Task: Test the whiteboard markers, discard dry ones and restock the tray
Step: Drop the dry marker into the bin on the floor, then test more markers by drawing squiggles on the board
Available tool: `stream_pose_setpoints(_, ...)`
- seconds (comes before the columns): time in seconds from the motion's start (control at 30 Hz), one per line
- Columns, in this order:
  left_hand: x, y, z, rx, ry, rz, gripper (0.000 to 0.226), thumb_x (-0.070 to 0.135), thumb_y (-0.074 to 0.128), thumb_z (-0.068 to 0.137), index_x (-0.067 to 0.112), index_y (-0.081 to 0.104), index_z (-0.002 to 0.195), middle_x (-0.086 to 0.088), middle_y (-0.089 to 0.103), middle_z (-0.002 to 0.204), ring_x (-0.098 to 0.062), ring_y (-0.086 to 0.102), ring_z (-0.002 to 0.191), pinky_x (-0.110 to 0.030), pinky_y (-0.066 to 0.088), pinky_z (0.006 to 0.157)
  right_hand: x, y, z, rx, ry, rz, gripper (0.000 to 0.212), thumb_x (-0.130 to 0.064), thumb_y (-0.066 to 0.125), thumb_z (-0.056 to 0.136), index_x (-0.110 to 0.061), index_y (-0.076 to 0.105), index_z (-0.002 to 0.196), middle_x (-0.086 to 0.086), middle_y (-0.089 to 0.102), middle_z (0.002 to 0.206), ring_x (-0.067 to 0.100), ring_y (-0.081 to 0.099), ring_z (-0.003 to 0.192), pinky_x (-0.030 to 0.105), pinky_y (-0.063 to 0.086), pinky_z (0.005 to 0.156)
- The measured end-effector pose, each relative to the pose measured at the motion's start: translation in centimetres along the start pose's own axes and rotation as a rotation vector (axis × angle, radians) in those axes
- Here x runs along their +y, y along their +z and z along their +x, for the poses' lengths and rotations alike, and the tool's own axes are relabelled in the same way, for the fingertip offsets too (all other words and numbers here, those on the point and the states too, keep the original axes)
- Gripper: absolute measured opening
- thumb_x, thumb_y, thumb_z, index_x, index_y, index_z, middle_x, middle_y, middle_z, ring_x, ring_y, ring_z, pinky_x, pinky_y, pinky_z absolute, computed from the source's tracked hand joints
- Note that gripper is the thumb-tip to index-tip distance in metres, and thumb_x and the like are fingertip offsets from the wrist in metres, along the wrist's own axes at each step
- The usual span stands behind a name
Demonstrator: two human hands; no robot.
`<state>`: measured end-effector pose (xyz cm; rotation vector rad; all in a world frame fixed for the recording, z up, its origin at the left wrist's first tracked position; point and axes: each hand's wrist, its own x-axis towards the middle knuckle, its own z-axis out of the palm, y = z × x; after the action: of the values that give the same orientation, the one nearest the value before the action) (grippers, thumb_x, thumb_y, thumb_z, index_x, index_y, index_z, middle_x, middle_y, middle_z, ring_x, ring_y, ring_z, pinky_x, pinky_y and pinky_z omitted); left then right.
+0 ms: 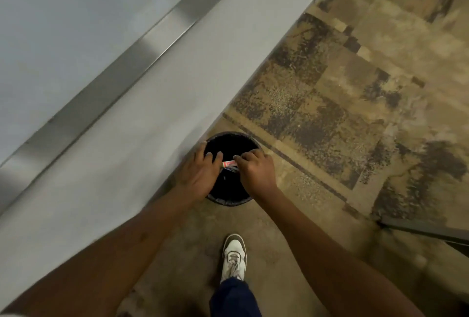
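Pinching 1 marker (pixel 229 163) between both hands (pixel 200 173) (pixel 256 169) over the bin's (pixel 229 201) rim, beside the wall (pixel 127 164).

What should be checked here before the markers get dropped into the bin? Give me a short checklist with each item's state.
1. Markers are over the bin's opening: ok, they sit above the dark inside of the black bin.
2. Both hands on the markers: ok, the left hand and right hand meet at them from either side.
3. How many markers are held: cannot tell, at least one red and white one shows, with something darker beneath it.
4. Markers were tested and are dry: cannot tell from this view.
5. Bin stands upright on the floor beside the wall: ok.
6. Room left in the bin: cannot tell, the inside is too dark.
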<state>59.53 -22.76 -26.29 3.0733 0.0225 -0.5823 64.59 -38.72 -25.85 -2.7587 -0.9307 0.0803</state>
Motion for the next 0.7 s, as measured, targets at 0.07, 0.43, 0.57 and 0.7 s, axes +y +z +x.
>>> stream_pose_setpoints(0.07, -0.1, 2.4, 1.3, -0.043, -0.008, 0.018, 0.058, 0.030, 0.038, 0.100, 0.012, 0.014, 0.149, -0.018, 0.032, 0.148, -0.038, 0.005, 0.143, -0.045, 0.025, 0.112, 0.7, 2.9, 0.0, -0.023, 0.021, -0.001, 0.025, -0.016, 0.072, 0.073, -0.015, 0.074, 0.098, 0.004, 0.070, 0.083, 0.030, 0.062, 0.080, 0.035, 0.044, 0.059)
stream_pose_setpoints(0.43, -1.2, 8.0, 0.3, 0.111, -0.107, 0.002, 0.077, 0.033, 0.058, 0.082, 0.005, 0.027, 0.147, -0.027, 0.034, 0.146, -0.055, 0.007, 0.137, -0.060, 0.026, 0.105, 2.1, 10.0, 1.9, -0.217, 0.257, -0.011, 0.023, -0.026, 0.068, 0.082, -0.006, 0.070, 0.091, 0.022, 0.063, 0.112, 0.047, 0.038, 0.125, 0.058, 0.045, 0.081)
stream_pose_setpoints(0.57, -0.8, 6.0, -2.5, 0.230, -0.116, -0.051, 0.072, 0.027, 0.058, 0.081, 0.005, 0.029, 0.143, -0.027, 0.037, 0.145, -0.055, 0.011, 0.137, -0.063, 0.026, 0.105, -0.5, 7.8, 1.0, -0.083, 0.248, 0.055, 0.026, -0.030, 0.056, 0.087, -0.010, 0.071, 0.080, 0.023, 0.058, 0.120, 0.049, 0.033, 0.127, 0.060, 0.036, 0.090)
stream_pose_setpoints(0.7, -1.2, 1.7, -6.0, 0.328, -0.106, -0.069, 0.071, 0.030, 0.055, 0.086, 0.006, 0.022, 0.144, -0.026, 0.034, 0.147, -0.054, 0.007, 0.139, -0.061, 0.019, 0.110, -5.0, 3.5, 0.0, -0.013, 0.227, 0.150, 0.039, -0.031, 0.053, 0.081, -0.009, 0.063, 0.112, 0.023, 0.047, 0.133, 0.045, 0.025, 0.133, 0.062, 0.030, 0.098)
